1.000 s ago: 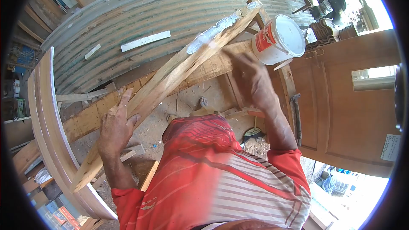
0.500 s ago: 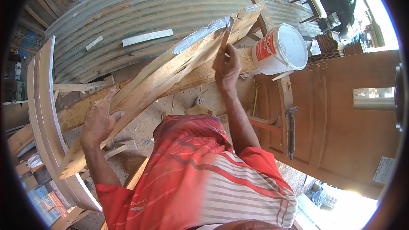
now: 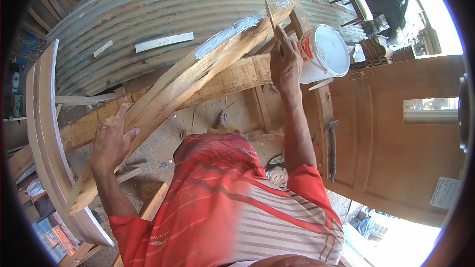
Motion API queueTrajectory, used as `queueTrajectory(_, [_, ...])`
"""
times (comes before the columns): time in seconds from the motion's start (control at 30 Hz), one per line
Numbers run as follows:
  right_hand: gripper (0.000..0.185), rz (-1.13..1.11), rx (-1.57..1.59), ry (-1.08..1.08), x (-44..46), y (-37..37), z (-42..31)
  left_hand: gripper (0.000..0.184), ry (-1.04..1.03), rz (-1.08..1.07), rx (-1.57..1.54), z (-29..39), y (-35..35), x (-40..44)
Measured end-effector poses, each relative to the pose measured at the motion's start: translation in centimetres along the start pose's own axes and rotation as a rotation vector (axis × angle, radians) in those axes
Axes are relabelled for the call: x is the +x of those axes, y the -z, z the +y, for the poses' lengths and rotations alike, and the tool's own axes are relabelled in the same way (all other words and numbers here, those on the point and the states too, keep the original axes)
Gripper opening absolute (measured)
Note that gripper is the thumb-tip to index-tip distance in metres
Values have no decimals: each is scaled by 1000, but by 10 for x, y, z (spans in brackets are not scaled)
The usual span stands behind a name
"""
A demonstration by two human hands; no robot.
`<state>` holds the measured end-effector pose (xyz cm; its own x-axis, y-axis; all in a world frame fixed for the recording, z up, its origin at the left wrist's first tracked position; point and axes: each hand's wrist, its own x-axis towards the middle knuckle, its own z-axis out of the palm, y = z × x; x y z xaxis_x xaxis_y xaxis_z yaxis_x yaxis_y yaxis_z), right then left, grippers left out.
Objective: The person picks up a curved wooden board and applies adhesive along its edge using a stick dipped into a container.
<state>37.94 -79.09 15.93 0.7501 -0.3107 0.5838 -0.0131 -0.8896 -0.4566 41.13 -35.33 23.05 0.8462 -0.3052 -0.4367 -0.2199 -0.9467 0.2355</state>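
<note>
A long wooden board slants up to the right across the bench. Its upper edge carries a smear of grey putty, with another patch near the far tip. My left hand is closed around the lower part of the board, thumb on the near face and fingers over the edge. In my right hand is a putty knife, its thin blade pointing up beside the far end of the board. Much of its handle is hidden by my fingers. Just right of that hand stands a white bucket with a red label.
A wooden beam runs beneath the board. Corrugated metal sheets lie beyond, with a white strip on them. Curved laminated wood stands at left. On the right are a hammer and a brown door.
My right hand has moved right with the putty knife, whose blade has turned nearly edge-on at the board's far end. My left hand keeps its hold on the board.
</note>
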Motion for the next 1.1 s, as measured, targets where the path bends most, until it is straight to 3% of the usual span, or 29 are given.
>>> queueTrajectory(0.23, [43,-261,-295,163,8,48,-19,64,-111,163,8,-6,-16,-8])
queueTrajectory(0.37, [47,-415,-325,135,34,91,-49,63,-33,119,20,7,-10,-13])
queueTrajectory(0.47, [50,-364,-404,90,33,72,-15,62,-18,86,5,11,-6,-13])
queueTrajectory(0.63, [61,-380,-267,303,20,75,-44,61,-31,132,-13,2,-17,-13])
queueTrajectory(0.73, [58,-351,-225,262,37,66,-1,62,-35,123,-8,2,-18,-12])
queueTrajectory(0.77, [57,-328,-342,170,45,67,6,62,-33,127,4,3,-18,-13])
queueTrajectory(0.87, [55,-289,-337,134,54,68,7,62,-5,129,17,8,-16,-17])
queueTrajectory(0.9, [55,-378,-296,113,51,72,-10,62,6,115,13,11,-14,-18])
queueTrajectory(1.0, [68,-301,-187,389,23,48,-11,61,-8,137,16,11,-14,-17])
queueTrajectory(1.03, [66,-393,-237,332,29,53,-10,61,-19,155,15,11,-16,-18])
queueTrajectory(1.1, [59,-373,-318,214,44,53,11,59,-16,131,2,13,-15,-18])
